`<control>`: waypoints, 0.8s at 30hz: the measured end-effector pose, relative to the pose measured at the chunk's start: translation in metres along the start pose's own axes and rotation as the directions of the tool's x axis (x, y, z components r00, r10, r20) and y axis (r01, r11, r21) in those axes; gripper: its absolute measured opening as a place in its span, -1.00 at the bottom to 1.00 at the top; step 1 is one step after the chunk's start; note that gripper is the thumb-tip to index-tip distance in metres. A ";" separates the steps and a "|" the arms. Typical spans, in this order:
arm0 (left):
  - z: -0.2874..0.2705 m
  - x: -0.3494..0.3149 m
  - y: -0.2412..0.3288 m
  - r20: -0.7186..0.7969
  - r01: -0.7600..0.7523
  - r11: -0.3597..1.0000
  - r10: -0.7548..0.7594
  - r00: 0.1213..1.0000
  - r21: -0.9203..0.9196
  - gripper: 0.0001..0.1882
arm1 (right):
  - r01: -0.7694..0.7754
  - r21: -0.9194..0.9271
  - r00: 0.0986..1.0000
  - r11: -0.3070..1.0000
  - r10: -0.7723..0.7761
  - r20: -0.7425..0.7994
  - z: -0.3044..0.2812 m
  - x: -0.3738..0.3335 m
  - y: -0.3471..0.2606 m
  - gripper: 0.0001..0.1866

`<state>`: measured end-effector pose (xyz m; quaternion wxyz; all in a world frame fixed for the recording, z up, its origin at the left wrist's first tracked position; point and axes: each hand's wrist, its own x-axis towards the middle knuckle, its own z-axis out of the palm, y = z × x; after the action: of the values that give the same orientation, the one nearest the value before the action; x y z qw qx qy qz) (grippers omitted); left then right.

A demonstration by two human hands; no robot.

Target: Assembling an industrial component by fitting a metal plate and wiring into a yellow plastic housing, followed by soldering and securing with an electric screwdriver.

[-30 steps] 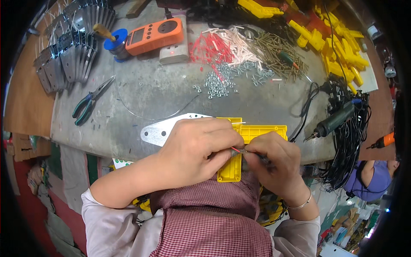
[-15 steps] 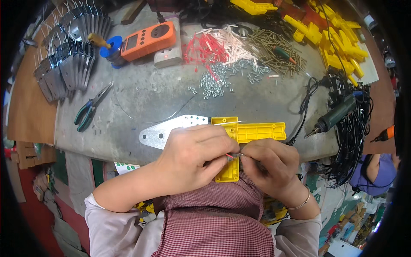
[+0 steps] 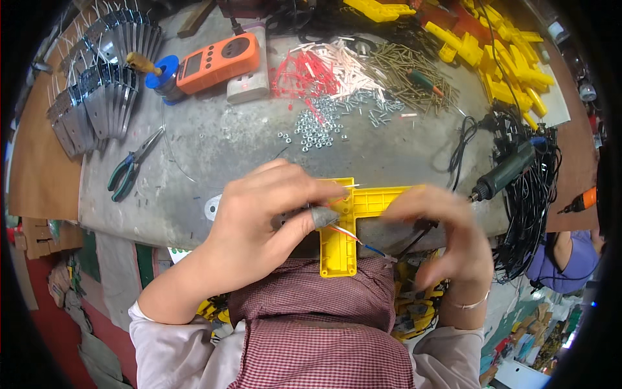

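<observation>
The thin red, white and blue wire (image 3: 346, 233) slants rightward and toward me from the thumb of my nearer, left hand (image 3: 262, 211), across the T-shaped yellow plastic housing (image 3: 338, 259); I cannot tell whether those fingers grip it. My right hand's (image 3: 459, 240) blurred fingers spread, seemingly empty, beyond its lower end. Farther off, silver metal nuts (image 3: 316, 136) dot the grey surface (image 3: 240, 139).

Yellow T-shaped plastic housing (image 3: 338, 258): solid colour. Thin insulated wires (image 3: 345, 232): red, white, blue. Boxy orange plastic meter (image 3: 218, 63), grey screen (image 3: 194, 64). Long-nosed metal pliers (image 3: 134, 161): teal-and-black grips (image 3: 118, 175). Cloth apron (image 3: 321, 343): maroon-and-white check.
</observation>
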<state>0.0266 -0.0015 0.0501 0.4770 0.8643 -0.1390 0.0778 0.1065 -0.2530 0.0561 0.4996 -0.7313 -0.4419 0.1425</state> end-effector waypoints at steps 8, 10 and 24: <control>0.008 0.010 -0.004 -0.041 -0.020 0.992 0.025 0.999 0.123 -0.78 | 0.058 -0.691 0.998 0.721 -0.042 0.040 0.020 0.037 0.016 -0.80; 0.011 0.011 -0.003 -0.071 -0.005 0.982 0.019 0.997 0.191 -0.77 | 0.076 -0.634 0.997 0.770 -0.058 0.049 0.021 0.035 0.014 -0.84; 0.018 0.010 -0.009 -0.037 0.065 0.992 -0.062 0.997 0.105 -0.84 | 0.135 -0.624 0.941 0.770 -0.297 -0.163 0.040 0.027 0.009 -0.78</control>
<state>0.0386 -0.0137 0.0358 0.4350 0.8910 -0.0991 0.0844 0.1002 -0.2082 0.0361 0.3050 -0.8079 -0.4786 -0.1587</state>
